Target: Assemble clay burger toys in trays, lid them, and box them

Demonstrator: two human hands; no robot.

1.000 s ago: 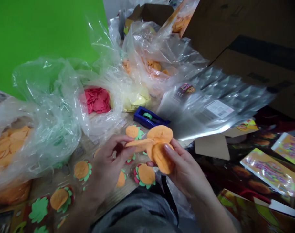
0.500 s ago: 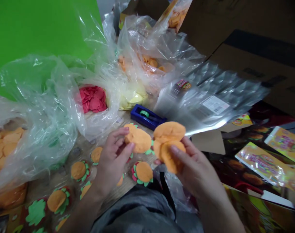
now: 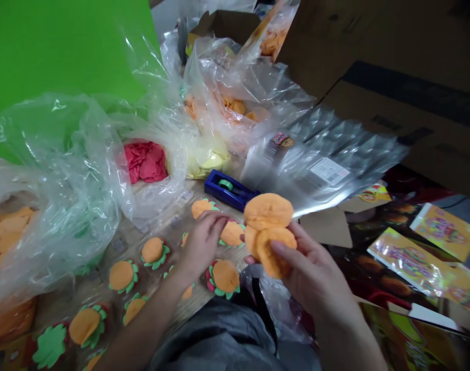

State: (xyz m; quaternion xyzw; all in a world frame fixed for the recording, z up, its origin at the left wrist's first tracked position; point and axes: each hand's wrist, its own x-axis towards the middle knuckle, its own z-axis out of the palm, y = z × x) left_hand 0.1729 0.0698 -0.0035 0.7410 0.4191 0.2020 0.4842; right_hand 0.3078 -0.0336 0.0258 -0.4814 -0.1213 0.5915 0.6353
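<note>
The right hand (image 3: 315, 281) pinches orange foam discs (image 3: 268, 212) between its fingers (image 3: 292, 256); the left hand (image 3: 203, 245), fingers loosely together, hovers over foam burger pieces (image 3: 223, 277) on the worktop (image 3: 103, 275).

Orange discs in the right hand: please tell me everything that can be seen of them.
At least three round orange discs sit overlapped in the right hand. They look like soft foam, matte and slightly rough. One lies on top, a second peeks out at the left, and a third lies in front, where a finger presses it. They are held up above the wooden table.
</note>
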